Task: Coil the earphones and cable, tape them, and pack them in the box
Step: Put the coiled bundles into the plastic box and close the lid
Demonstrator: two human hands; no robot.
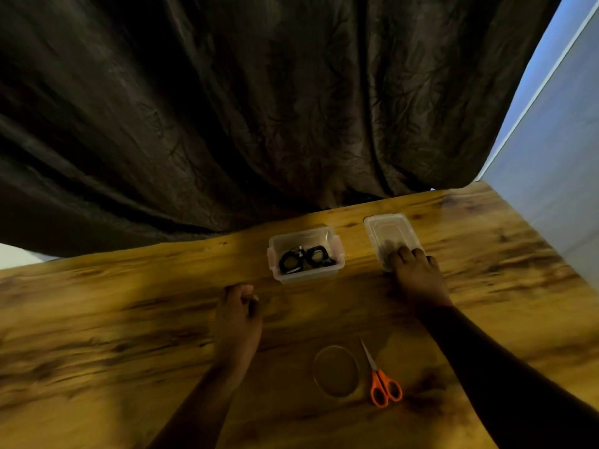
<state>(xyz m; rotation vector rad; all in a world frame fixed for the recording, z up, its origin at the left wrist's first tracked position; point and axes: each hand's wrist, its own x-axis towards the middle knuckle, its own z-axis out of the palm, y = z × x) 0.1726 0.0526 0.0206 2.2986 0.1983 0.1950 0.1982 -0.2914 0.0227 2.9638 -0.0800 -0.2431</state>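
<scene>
Clear plastic box (pixel 305 258) standing open on the wooden table (pixel 129 319), near the far edge, long axis running left to right with a slight tilt. Inside the box: two black coiled bundles (pixel 303 259) lying flat, side by side along the box's long axis, touching or nearly touching at the centre. Which bundle is earphones and which is cable: cannot be told. Small pale end piece visible between the two coils, pointing toward the far wall of the box.

Clear lid (pixel 390 236) lying flat on the table just right of the box, apart from it, long axis running from near to far, angled slightly to the left at its far end.

Right hand (pixel 418 277) palm down, fingers extended and slightly spread, fingertips (pixel 405 254) pressing on the near end of the lid. No curl round the lid edge visible.

Left hand (pixel 238 314) resting on the table, near and left of the box, not touching it. Fingers curled loosely inward, thumb against the forefinger, nothing seen between them.

Roll of clear tape (pixel 336 371) lying flat near the front edge. Orange-handled scissors (pixel 381 380) just right of the roll, closed, blades pointing away and slightly left, handles toward the person.

Dark curtain (pixel 259 108) hanging behind the table's far edge.
</scene>
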